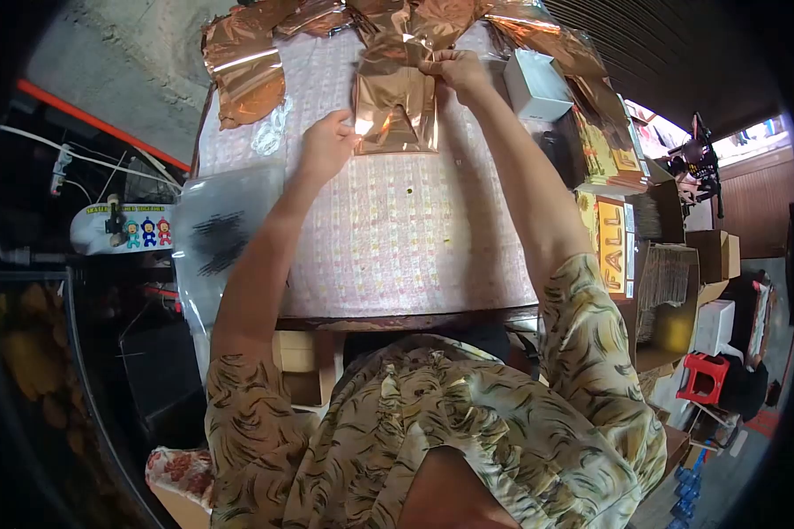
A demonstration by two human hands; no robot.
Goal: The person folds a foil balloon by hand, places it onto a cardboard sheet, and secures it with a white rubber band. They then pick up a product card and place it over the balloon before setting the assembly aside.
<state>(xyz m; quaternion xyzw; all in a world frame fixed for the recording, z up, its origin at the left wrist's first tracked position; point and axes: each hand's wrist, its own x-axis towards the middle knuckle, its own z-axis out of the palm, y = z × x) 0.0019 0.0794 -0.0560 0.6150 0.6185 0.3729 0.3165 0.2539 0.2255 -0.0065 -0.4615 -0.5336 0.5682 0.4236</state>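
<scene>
Both hands (395,104) hold coppery foil (396,101) (very shiny).

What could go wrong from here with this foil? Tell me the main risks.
The copper-coloured foil piece looks thin and glossy, and the left hand and right hand are at its opposite edges, so an uneven pull might crease or tear it.
The white box stands close beside the right hand and could get knocked.
The clear plastic reaches past the table's left edge and might slide off.
</scene>
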